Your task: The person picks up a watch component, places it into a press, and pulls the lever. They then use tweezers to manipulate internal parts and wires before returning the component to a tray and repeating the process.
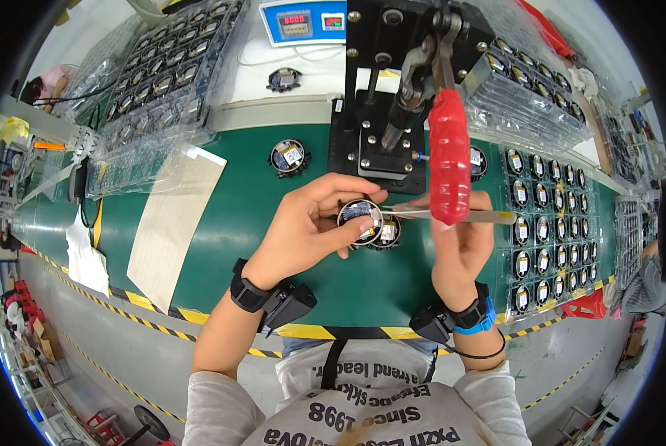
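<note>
My left hand [294,227] is closed around a round electronic module [359,212] with a silver rim and dark circuit parts inside, the thumb lying over its face. A second round module [388,233] sits just right of it, partly covered. From the right, my right hand [463,249] pinches metal tweezers [496,217], whose tips reach toward the held module. A red lever handle hides part of the tweezers and of the right fingers, so I cannot tell whether the tips touch.
A black lever press [381,141] with a red handle [450,156] rises in front. Another module [287,156] lies on the green mat [236,201]. A clear tray [530,230] of modules stands right; stacked trays [173,59] and a blue meter box [303,22] are at the back.
</note>
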Demonstrator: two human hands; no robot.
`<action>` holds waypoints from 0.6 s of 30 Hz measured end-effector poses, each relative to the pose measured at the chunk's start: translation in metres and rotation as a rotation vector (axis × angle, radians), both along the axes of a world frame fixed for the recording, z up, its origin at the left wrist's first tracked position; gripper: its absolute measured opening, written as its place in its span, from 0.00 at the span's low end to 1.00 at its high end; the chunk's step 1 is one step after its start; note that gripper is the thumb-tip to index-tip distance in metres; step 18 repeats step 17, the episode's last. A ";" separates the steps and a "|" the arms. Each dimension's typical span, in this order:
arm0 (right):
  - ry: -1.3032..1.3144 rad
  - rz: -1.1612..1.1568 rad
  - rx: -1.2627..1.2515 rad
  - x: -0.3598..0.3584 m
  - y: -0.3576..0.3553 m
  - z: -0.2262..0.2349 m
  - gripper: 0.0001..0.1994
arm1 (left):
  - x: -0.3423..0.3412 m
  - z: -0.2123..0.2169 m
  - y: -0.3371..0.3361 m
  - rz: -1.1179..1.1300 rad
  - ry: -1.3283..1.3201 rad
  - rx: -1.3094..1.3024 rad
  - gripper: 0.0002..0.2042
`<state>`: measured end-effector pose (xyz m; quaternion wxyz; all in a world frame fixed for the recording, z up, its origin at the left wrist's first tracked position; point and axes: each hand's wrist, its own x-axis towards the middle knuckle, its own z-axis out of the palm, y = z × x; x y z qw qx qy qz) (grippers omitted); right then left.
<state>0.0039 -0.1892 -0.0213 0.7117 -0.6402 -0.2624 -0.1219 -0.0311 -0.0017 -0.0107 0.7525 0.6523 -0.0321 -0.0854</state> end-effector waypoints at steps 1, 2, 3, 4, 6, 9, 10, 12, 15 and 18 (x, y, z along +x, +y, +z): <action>0.071 0.026 0.059 0.001 -0.002 0.003 0.02 | 0.001 0.000 0.002 0.018 -0.017 -0.030 0.17; 0.136 0.052 0.118 0.002 -0.005 0.006 0.03 | 0.003 -0.002 0.002 0.018 -0.036 -0.024 0.17; 0.200 0.079 0.176 0.004 -0.006 0.010 0.05 | 0.003 -0.005 0.001 0.054 -0.056 -0.074 0.17; 0.179 0.082 0.181 0.004 -0.006 0.013 0.05 | 0.004 -0.008 0.000 0.088 -0.077 -0.126 0.17; 0.295 0.097 0.226 0.003 -0.004 0.014 0.08 | 0.004 -0.011 0.001 0.125 -0.118 -0.169 0.18; 0.287 0.079 0.104 0.001 -0.008 0.010 0.09 | 0.005 -0.014 0.001 0.201 -0.074 -0.179 0.21; 0.239 0.054 -0.038 0.001 -0.011 0.008 0.08 | 0.005 -0.013 0.002 0.196 -0.089 -0.179 0.21; 0.178 0.021 -0.178 0.002 -0.012 0.006 0.07 | 0.006 -0.012 0.005 0.187 -0.075 -0.130 0.24; -0.330 -0.189 -0.415 0.004 -0.012 0.007 0.09 | 0.007 -0.011 0.010 0.166 -0.107 -0.091 0.27; -0.545 -0.316 -0.371 0.006 -0.008 0.016 0.14 | 0.007 -0.010 0.013 0.144 -0.164 -0.061 0.29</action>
